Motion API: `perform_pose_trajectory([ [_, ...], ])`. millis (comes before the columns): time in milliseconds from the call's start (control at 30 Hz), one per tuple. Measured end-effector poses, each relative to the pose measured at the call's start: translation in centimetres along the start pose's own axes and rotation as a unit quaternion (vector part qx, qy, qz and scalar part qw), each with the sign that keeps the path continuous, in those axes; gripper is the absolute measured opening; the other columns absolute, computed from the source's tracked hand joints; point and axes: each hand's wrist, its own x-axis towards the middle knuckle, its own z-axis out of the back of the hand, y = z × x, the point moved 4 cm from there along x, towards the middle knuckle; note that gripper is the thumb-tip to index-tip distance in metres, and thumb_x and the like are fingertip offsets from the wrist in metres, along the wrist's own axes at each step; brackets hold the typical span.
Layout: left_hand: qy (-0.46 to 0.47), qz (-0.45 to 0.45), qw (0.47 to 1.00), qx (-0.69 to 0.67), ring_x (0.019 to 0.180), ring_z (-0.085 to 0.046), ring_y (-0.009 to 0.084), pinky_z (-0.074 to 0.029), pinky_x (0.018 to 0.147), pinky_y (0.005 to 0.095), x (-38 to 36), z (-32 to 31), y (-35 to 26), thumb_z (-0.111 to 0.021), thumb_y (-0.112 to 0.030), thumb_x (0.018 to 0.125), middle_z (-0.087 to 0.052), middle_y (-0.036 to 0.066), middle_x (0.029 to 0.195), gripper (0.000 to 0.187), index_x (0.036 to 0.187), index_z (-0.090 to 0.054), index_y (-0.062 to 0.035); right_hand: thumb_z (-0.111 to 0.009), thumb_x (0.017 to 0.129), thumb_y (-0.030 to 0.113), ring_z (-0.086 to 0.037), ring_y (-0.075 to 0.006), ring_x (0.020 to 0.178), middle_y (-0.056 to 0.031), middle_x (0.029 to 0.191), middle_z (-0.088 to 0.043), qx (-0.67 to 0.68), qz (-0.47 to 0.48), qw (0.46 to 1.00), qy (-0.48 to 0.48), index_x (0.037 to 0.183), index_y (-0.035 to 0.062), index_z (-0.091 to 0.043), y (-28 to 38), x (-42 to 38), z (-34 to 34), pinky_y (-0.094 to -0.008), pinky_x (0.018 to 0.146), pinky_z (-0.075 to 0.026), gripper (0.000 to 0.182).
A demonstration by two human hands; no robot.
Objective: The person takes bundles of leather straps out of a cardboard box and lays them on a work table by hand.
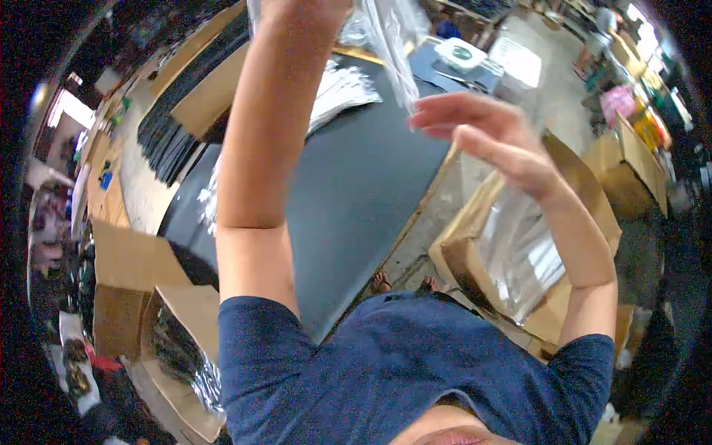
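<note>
The person's left hand [297,9] is raised to the top edge of the view, where most of it is cut off, so I cannot tell whether its fingers are closed or apart; it meets the top of a clear plastic bag [393,44] that hangs down from there, so it seems to hold the bag up. The right hand [482,133] is lifted at the right of the bag, open, fingers stretched out and slightly spread, their tips at or just beside the bag's lower end; whether they actually touch the film cannot be made out through the blur. Below both arms lies a black worktop [356,193], its bare dark surface running from the person's body toward the far side. On its far part, behind the left forearm, a fanned stack of clear plastic bags [341,93] rests, and farther still stands a white tape dispenser or similar small white object [460,53], too small to name surely. Far left of the worktop, long cardboard boxes [211,93] lie beside rows of black items [167,137]. On the floor at the right, just beside the worktop's edge, an open cardboard carton [586,193] holds packed items in shiny clear wrapping [526,259]. At the near left, another open cardboard box [126,267] stands next to a carton with dark, glossy wrapped goods [178,348]. The person wears a dark blue T-shirt [400,371], and bare toes [382,282] show on the floor beneath the worktop's edge.
</note>
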Motion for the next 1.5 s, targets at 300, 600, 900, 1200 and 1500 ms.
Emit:
perform_pose_trajectory([
  [300,-0.13,-0.15,0.967,0.157,0.073,-0.05,0.0128,-0.045,0.062,0.0244,0.5,10.5,-6.0,-0.049,0.001,0.084,-0.05,0.007,0.088,0.055,0.131,-0.022,-0.0102,-0.053,0.073,0.059,-0.039,-0.0274,0.118,-0.013,0.129,-0.041,0.662,-0.008,0.708,0.244,0.125,0.0034,-0.04,-3.5,18.6,-13.5,-0.0406,0.1,-0.029,0.077],
  [600,-0.024,-0.177,0.773,0.609,0.122,-0.034,0.0278,-0.027,0.1,0.0344,-6.0,24.1,-11.7,-0.058,-0.023,0.084,-0.039,0.018,0.127,0.056,0.128,-0.032,-0.0006,-0.058,0.074,0.052,-0.05,-0.0302,0.105,-0.0119,0.109,-0.055,0.729,0.14,0.667,-0.062,0.111,0.005,-0.051,-10.7,28.5,-11.9,-0.0471,0.094,-0.036,0.06],
  [900,0.23,0.149,0.516,0.812,0.103,-0.052,0.0338,-0.038,0.089,0.0412,-16.3,37.6,-10.4,-0.051,-0.047,0.081,-0.056,0.014,0.111,0.061,0.134,-0.028,-0.0282,-0.054,0.081,0.018,-0.047,-0.029,0.108,-0.0133,0.114,-0.053,0.617,-0.033,0.762,-0.195,0.115,0.0015,-0.047,-23.4,28.0,-11.4,-0.0455,0.096,-0.034,0.039],
  [1200,0.245,0.327,0.469,0.783,0.112,-0.041,0.0431,-0.033,0.093,0.0521,-25.9,46.4,0.2,-0.05,-0.048,0.082,-0.042,0.022,0.124,0.067,0.137,-0.018,-0.0289,-0.048,0.084,0.022,-0.048,-0.0295,0.108,-0.0128,0.116,-0.052,0.528,-0.112,0.786,-0.301,0.119,0.0057,-0.046,-36.8,26.9,-7.2,-0.0467,0.094,-0.037,0.039],
  [1500,0.067,0.301,0.59,0.746,0.125,-0.03,0.0305,-0.019,0.099,0.0528,-31.1,45.5,-1.2,-0.059,-0.027,0.08,-0.034,0.013,0.133,0.053,0.128,-0.04,-0.0131,-0.054,0.081,0.024,-0.044,-0.0271,0.113,-0.0108,0.124,-0.047,0.451,-0.184,0.818,-0.305,0.123,0.0027,-0.04,-43.1,25.6,-0.3,-0.0418,0.099,-0.032,0.049],
])
